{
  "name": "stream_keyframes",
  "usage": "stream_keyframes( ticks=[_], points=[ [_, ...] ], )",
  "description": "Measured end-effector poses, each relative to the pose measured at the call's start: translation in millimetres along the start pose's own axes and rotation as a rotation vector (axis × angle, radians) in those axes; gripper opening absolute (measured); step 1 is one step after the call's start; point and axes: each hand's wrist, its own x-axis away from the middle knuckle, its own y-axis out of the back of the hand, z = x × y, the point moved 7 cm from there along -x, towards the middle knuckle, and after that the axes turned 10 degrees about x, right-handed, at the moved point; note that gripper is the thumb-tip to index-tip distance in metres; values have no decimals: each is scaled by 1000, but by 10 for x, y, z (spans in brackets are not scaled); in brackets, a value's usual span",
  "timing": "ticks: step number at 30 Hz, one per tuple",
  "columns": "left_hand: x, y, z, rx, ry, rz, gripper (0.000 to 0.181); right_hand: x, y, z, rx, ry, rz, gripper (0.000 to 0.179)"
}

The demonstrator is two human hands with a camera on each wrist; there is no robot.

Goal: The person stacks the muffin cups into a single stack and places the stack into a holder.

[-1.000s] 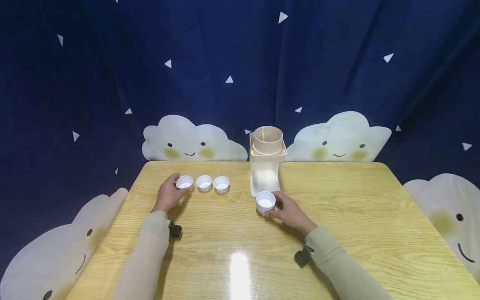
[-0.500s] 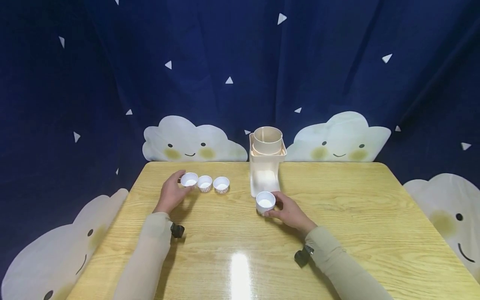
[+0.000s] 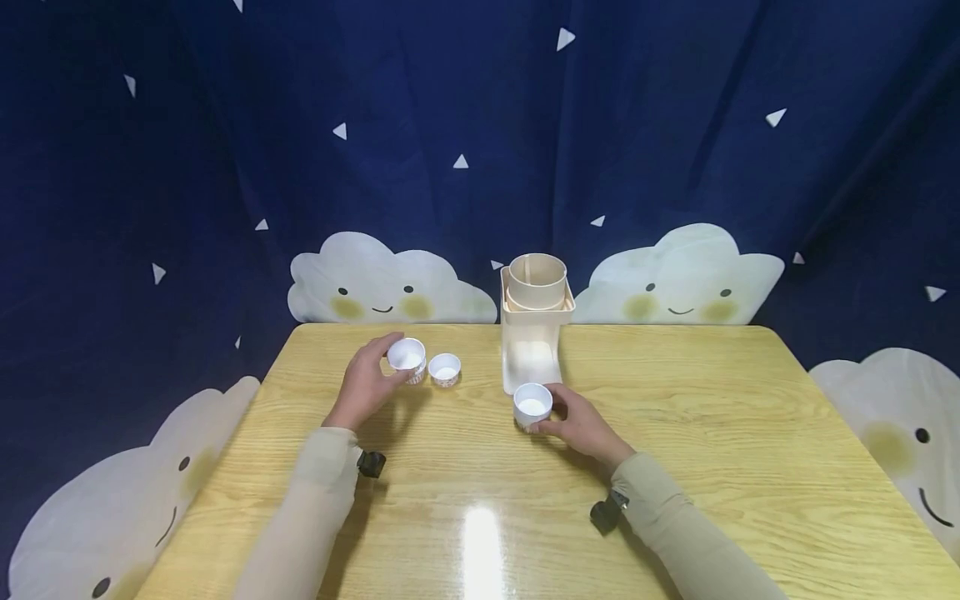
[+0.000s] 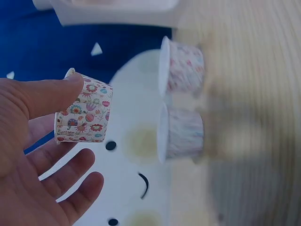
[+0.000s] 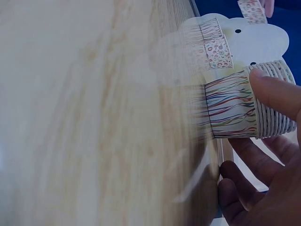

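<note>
My left hand (image 3: pixel 366 383) pinches a small paper cup (image 4: pixel 88 113) with a flowery print, thumb on its side near the rim. That cup is raised off the table and, in the head view, overlaps a paper cup with thin wavy lines (image 4: pixel 184 134). Just to the right stands another paper cup (image 3: pixel 445 372) with a red print. My right hand (image 3: pixel 579 423) grips a stack of nested paper cups (image 5: pixel 235 104) with coloured wavy lines, several rims showing at its top. The stack stands upright at the foot of the beige dispenser (image 3: pixel 531 342).
The dispenser's round open tube (image 3: pixel 537 282) rises at the table's far edge. Behind the wooden table (image 3: pixel 720 467) hangs a dark blue curtain (image 3: pixel 450 100) with white clouds and triangles.
My left hand has lifted the flowery cup and carried it right, from the row's left end to over the neighbouring cup. The right hand and its stack have stayed put.
</note>
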Motion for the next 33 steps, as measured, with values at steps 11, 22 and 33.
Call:
stream_keyframes(
  ticks=[11, 22, 33],
  points=[
    [41, -248, -287, 26, -51, 47, 63, 16, 15, 5, -2, 11, -5, 62],
    [103, -507, -541, 63, -149, 92, 61, 52, 7, 58, -15, 28, -20, 61],
    [132, -719, -770, 100, -185, 164, 59, 46, -3, 26, -34, 31, -20, 61]
  ],
)
